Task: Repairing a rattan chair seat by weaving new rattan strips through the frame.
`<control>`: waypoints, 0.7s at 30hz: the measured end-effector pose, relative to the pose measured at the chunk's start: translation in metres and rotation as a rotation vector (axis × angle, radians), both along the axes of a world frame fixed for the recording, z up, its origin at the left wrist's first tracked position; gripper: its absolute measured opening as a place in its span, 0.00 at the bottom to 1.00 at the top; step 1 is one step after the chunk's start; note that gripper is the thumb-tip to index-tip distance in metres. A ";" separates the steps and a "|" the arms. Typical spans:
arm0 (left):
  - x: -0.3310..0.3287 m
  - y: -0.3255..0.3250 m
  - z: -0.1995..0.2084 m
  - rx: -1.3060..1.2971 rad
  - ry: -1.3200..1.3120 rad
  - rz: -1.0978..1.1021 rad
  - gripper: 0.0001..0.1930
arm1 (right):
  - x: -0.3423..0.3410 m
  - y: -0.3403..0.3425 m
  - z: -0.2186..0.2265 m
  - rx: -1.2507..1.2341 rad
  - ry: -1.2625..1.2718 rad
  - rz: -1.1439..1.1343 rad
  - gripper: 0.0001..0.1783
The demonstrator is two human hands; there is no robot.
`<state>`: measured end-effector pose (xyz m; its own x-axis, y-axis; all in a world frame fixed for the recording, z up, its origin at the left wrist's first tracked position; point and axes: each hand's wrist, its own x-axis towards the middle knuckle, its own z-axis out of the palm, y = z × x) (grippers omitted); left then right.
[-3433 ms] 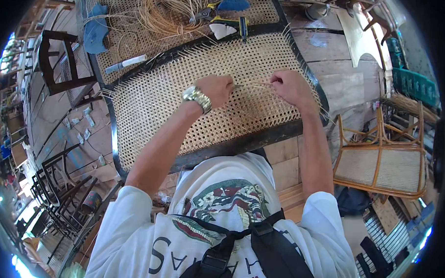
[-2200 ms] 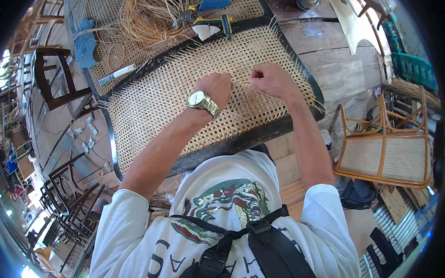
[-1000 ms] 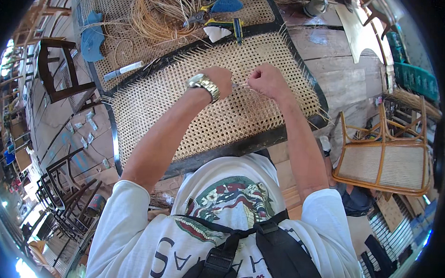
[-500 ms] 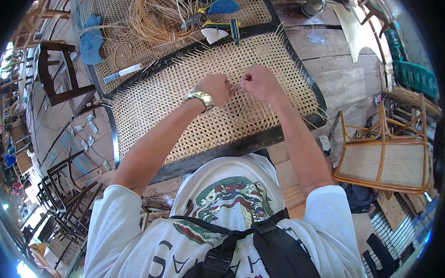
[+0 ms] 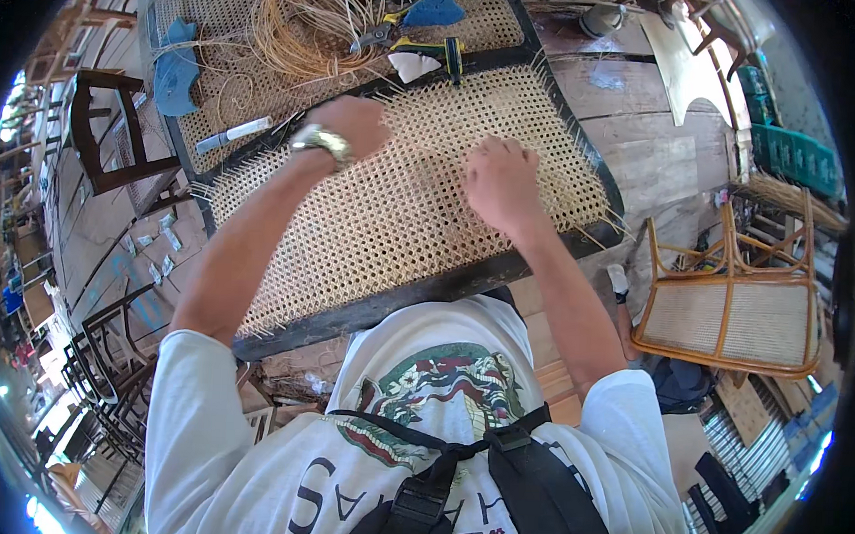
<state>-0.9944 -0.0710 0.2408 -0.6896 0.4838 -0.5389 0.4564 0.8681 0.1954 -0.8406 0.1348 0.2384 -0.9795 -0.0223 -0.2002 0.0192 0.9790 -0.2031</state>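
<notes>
A woven cane panel point(image 5: 372, 232) with open holes lies before me in a black wooden frame point(image 5: 398, 308). Loose strand ends stick out along its edges. My left hand point(image 5: 355, 131), with a gold-coloured watch point(image 5: 321, 143) at the wrist, is over the panel's far left part. Its fingers look curled but are a little blurred, and whatever they hold is hidden. Right of the panel's middle, my right hand point(image 5: 502, 187) is closed with bent knuckles, low over the weave. Anything between its fingers is too small or covered to name.
Beyond lie a coil of cane strands point(image 5: 299, 27), yellow-handled pruning shears point(image 5: 379, 32), a yellow-and-black tool point(image 5: 453, 61), blue pieces point(image 5: 176, 75) and a white-handled tool point(image 5: 234, 134). A rattan chair point(image 5: 727, 320) stands right, a dark chair frame point(image 5: 97, 147) left.
My left hand has moved away from the right one, up and to the left across the panel. My right hand has shifted slightly down, its knuckles now turned upward.
</notes>
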 end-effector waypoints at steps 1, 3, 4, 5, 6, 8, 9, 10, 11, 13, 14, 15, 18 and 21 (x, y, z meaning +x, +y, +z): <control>-0.010 -0.021 0.014 0.019 -0.005 -0.017 0.20 | -0.005 0.010 0.009 -0.112 -0.115 -0.044 0.11; -0.024 -0.054 0.019 0.099 0.064 0.144 0.22 | -0.015 0.012 0.026 -0.225 -0.236 -0.076 0.13; -0.027 -0.055 0.031 0.190 0.023 0.193 0.22 | -0.021 0.014 0.031 -0.340 -0.043 -0.128 0.15; -0.029 -0.056 0.043 0.282 -0.016 0.244 0.22 | -0.026 0.014 0.031 -0.452 0.152 -0.177 0.17; -0.029 -0.049 0.052 0.285 -0.018 0.237 0.22 | -0.036 0.011 0.028 -0.690 0.099 -0.238 0.18; -0.028 -0.027 0.060 0.631 -0.181 0.343 0.20 | -0.045 0.011 -0.014 -0.616 0.051 -0.149 0.18; -0.024 -0.023 0.059 0.628 -0.178 0.350 0.20 | -0.048 0.003 -0.020 -0.555 -0.006 -0.035 0.19; -0.020 -0.018 0.055 0.626 -0.210 0.381 0.19 | -0.051 -0.001 -0.021 -0.290 -0.126 0.130 0.16; -0.016 -0.017 0.049 0.624 -0.242 0.410 0.17 | -0.049 -0.003 -0.027 -0.291 -0.128 0.134 0.16; -0.012 -0.021 0.019 0.600 -0.258 0.422 0.16 | -0.045 -0.010 -0.041 -0.308 0.411 0.323 0.11; -0.008 -0.021 0.010 0.565 -0.237 0.384 0.15 | -0.046 -0.009 -0.041 -0.311 0.408 0.328 0.11; -0.004 -0.021 0.004 0.530 -0.218 0.347 0.14 | -0.046 -0.011 -0.031 -0.631 0.121 0.134 0.10; 0.012 -0.017 -0.009 0.434 -0.308 0.306 0.15 | -0.045 -0.009 -0.022 -1.022 -0.225 -0.145 0.09; 0.020 -0.005 -0.015 0.348 -0.316 0.154 0.16 | -0.045 0.007 -0.034 -1.012 -0.245 -0.247 0.08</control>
